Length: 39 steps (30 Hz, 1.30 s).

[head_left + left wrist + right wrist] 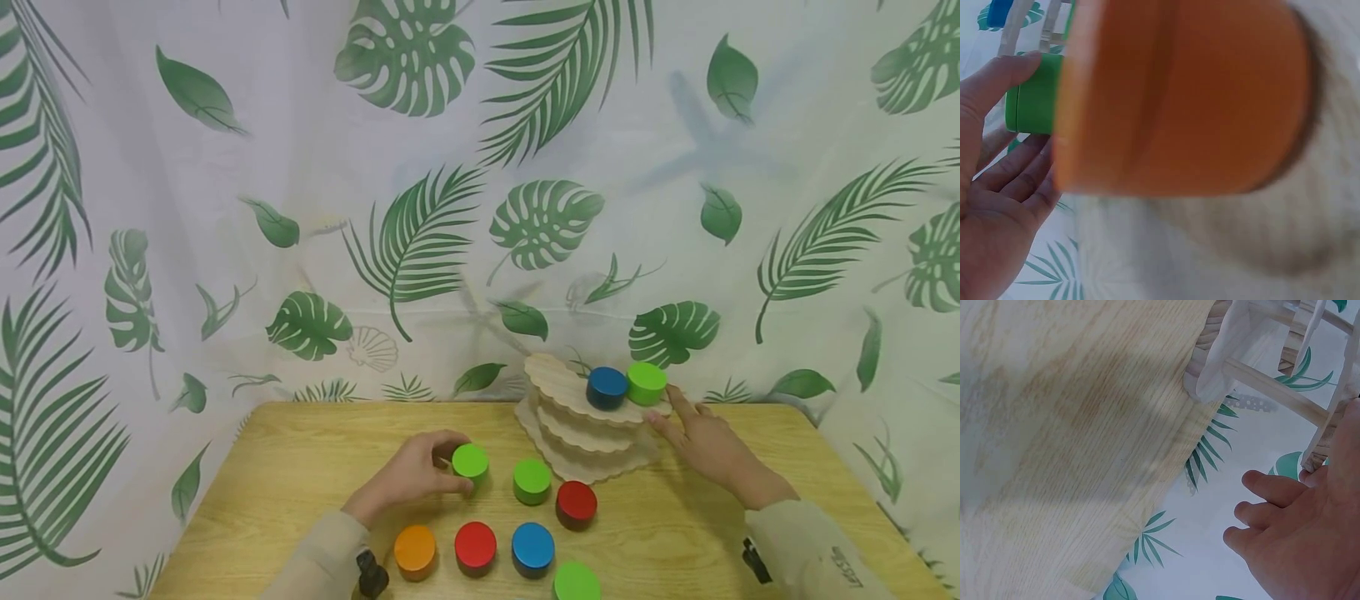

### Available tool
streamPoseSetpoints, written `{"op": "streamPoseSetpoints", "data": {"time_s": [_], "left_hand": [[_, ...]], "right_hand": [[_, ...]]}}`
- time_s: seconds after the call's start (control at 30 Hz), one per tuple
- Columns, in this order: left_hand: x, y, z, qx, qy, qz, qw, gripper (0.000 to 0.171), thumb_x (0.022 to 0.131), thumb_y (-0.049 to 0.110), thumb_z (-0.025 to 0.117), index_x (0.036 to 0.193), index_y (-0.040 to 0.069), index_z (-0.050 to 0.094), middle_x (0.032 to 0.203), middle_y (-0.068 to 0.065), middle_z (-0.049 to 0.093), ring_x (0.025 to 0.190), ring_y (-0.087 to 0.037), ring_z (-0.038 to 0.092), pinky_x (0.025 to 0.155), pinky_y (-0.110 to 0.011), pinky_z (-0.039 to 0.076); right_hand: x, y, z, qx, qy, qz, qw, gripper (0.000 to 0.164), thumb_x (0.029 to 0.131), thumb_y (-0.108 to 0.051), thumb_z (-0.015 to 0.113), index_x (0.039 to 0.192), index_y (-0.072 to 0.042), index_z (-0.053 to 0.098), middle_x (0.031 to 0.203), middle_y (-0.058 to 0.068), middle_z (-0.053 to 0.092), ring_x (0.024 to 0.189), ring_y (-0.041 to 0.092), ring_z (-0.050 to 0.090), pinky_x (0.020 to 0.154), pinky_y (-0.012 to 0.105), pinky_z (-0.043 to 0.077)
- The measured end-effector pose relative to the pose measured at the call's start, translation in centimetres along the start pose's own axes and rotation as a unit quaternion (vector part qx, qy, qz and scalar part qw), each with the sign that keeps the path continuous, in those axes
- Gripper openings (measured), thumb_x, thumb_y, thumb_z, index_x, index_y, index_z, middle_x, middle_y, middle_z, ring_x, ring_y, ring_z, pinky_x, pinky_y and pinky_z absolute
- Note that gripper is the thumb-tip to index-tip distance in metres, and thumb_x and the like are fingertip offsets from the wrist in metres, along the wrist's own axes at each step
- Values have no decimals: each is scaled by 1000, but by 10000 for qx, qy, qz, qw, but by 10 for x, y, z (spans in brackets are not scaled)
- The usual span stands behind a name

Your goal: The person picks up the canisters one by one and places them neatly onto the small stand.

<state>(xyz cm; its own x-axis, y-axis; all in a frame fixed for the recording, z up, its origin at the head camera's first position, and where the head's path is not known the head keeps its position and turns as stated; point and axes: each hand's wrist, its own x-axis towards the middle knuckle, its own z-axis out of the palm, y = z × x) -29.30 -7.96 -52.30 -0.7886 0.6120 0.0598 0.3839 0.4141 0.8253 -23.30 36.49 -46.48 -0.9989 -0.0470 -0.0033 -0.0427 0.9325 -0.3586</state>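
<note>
Green cylinder (470, 463), pinched in half-curled L hand (412, 468); touching stand (557, 385) at its 2 o'clock w/ R hand (711, 448), prob. to steady, can't tell grip.

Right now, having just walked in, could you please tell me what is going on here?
A person's left grip holds a green cylinder, while their right grip touches the right end of the wooden stand at its top tier. On that tier sit a dark blue cylinder and a second green one, side by side. Six more stand on the table: one orange, one bright blue, two red and two green.
</note>
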Motion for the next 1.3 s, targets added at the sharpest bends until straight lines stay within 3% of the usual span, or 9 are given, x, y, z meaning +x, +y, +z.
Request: {"op": "streamPoseSetpoints", "data": {"time_s": [0.23, 0.53, 0.9, 1.1, 1.3], "left_hand": [[9, 11, -5, 118, 182, 103, 9997, 59, 86, 28, 88, 137, 8, 66, 122, -1, 74, 109, -16, 68, 96, -34, 58], [29, 31, -9, 217, 390, 368, 9983, 56, 86, 26, 88, 136, 9, 67, 122, -3, 74, 107, -18, 69, 97, -40, 60], [55, 50, -8, 190, 576, 640, 9961, 55, 89, 25, 85, 138, 10, 66, 122, -5, 74, 108, -19, 70, 96, -37, 59], [69, 58, -5, 116, 720, 734, 9946, 57, 88, 27, 85, 139, 10, 66, 121, -5, 75, 106, -17, 70, 91, -29, 59], [84, 72, 1, -91, 730, 831, 9938, 56, 89, 26, 85, 139, 8, 67, 122, -8, 75, 107, -21, 71, 91, -30, 60]], "right_hand": [[1, 3, 4, -6, -23, 36, 10000, 87, 112, -57, 35, 162, 11, 17, 147, 54, 36, 130, 76, 40, 100, 81, 41], [1, 6, 5, 4, -53, 51, 10000, 88, 112, -58, 35, 163, 11, 17, 149, 55, 32, 129, 76, 40, 100, 80, 42], [1, 5, 6, 34, 11, -2, 10000, 87, 112, -57, 36, 162, 11, 18, 148, 55, 35, 128, 76, 42, 99, 80, 42], [2, 4, 4, 34, 39, -33, 10000, 86, 112, -56, 36, 162, 12, 18, 147, 54, 37, 128, 76, 42, 100, 80, 42], [1, 2, 2, 3, 24, 20, 10000, 86, 112, -56, 35, 162, 12, 18, 148, 53, 37, 129, 77, 40, 100, 81, 40]]}}
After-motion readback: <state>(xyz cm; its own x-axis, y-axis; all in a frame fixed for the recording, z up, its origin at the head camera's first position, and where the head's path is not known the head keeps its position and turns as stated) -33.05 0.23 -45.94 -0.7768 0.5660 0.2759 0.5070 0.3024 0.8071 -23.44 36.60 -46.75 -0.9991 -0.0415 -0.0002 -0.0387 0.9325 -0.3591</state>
